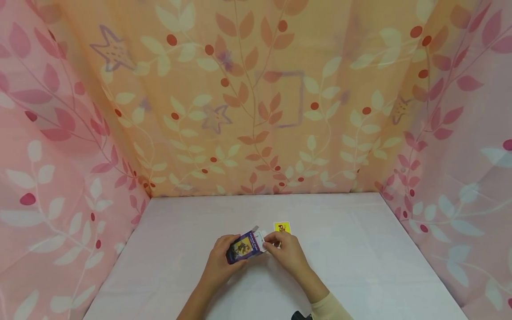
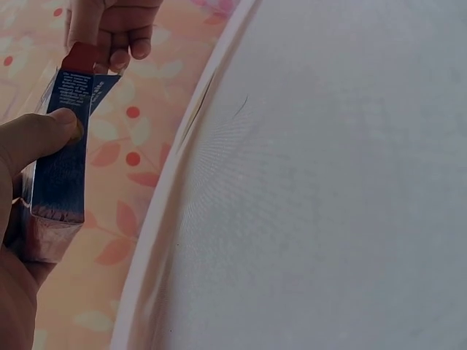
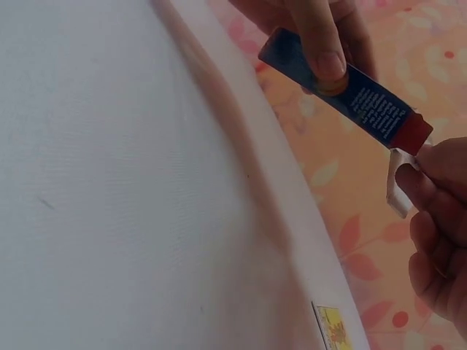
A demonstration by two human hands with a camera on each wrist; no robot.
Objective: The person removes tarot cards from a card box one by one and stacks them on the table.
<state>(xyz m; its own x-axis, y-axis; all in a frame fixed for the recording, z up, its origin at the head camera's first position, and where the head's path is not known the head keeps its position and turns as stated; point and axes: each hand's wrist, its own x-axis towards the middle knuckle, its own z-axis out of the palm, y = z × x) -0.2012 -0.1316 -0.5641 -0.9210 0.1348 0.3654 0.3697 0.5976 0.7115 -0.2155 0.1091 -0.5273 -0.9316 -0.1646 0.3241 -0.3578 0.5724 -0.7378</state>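
My left hand (image 1: 223, 254) grips a small dark blue card box (image 1: 245, 247) with a yellow picture on its front. Its thumb (image 2: 62, 120) presses on the narrow printed side. At the box's mouth, pointing right in the head view, the flaps stand unfolded and white cards (image 1: 259, 239) stick partly out. My right hand (image 1: 289, 252) pinches at these cards with thumb and forefinger; the exact contact is partly hidden. Just behind the right hand, a yellow picture card (image 1: 282, 227) lies on the table, its lower part covered by the fingers.
A white cloth covers the table (image 1: 168, 258). Floral curtains close in the back (image 1: 256, 151) and both sides. A dark object (image 1: 301, 315) shows beside the right sleeve (image 1: 330, 306) at the bottom edge.
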